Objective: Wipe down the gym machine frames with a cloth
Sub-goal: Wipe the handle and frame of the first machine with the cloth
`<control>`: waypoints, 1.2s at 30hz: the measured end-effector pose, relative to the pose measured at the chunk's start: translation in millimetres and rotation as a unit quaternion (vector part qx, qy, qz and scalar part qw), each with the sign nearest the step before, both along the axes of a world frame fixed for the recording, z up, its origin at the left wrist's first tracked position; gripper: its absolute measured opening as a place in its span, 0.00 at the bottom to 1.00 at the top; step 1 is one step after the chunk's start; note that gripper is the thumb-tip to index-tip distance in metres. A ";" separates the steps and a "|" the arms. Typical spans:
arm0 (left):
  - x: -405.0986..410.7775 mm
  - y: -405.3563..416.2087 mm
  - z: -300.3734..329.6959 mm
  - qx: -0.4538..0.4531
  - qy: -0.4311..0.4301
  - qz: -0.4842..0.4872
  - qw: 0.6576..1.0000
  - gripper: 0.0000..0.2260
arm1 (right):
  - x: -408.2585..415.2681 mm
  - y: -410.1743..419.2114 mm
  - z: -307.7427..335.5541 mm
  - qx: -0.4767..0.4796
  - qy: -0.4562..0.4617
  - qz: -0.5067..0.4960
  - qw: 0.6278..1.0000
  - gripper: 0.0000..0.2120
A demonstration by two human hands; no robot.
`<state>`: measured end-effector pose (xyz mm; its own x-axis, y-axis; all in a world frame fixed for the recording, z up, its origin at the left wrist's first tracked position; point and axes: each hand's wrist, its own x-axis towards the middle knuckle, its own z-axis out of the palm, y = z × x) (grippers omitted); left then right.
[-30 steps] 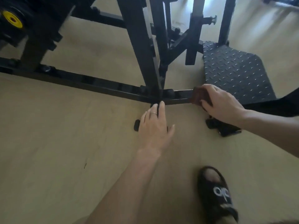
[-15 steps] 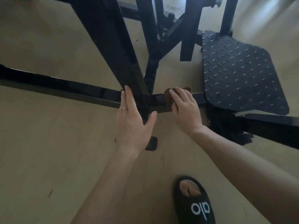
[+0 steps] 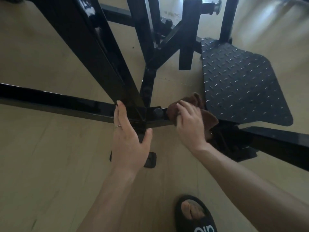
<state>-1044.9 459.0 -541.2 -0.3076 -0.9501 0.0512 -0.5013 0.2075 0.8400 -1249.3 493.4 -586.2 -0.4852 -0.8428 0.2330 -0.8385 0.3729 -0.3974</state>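
Both hands remain at the frame junction, as half a second ago. Left hand (image 3: 128,136): fingers straight, still resting against the upright post (image 3: 107,64) where it meets the floor bar (image 3: 55,102). Right hand (image 3: 190,124): fingers curled, gripping the brown cloth (image 3: 197,106), which has shifted slightly right along the bar and now bunches beside the tread plate (image 3: 242,81). Slipper (image 3: 195,215) below on the floor (image 3: 50,164)

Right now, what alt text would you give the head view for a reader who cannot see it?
The right hand presses a brown cloth on a black floor bar of a gym machine, beside a bolt. The left hand rests flat at the joint where the upright meets it. A tread plate lies right, a black slipper below.
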 end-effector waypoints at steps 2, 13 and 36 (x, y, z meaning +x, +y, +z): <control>3.5 -0.8 4.8 0.012 0.020 0.020 1.000 0.42 | 19.2 -1.0 -7.9 -0.006 -0.003 0.026 1.000 0.19; -12.3 -46.4 48.3 0.088 0.138 0.122 0.979 0.31 | -29.4 -10.9 -4.7 0.078 0.079 -0.011 0.994 0.18; 2.9 -49.9 53.4 0.087 0.071 0.109 0.988 0.24 | -14.8 -6.6 2.1 0.152 0.102 0.016 0.983 0.28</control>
<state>-1042.0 409.1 -487.7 -0.0953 -0.9914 -0.0902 -0.3921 -0.0459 0.9188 -1264.1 486.9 -584.1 -0.4266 -0.9026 0.0580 -0.9025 0.4205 -0.0933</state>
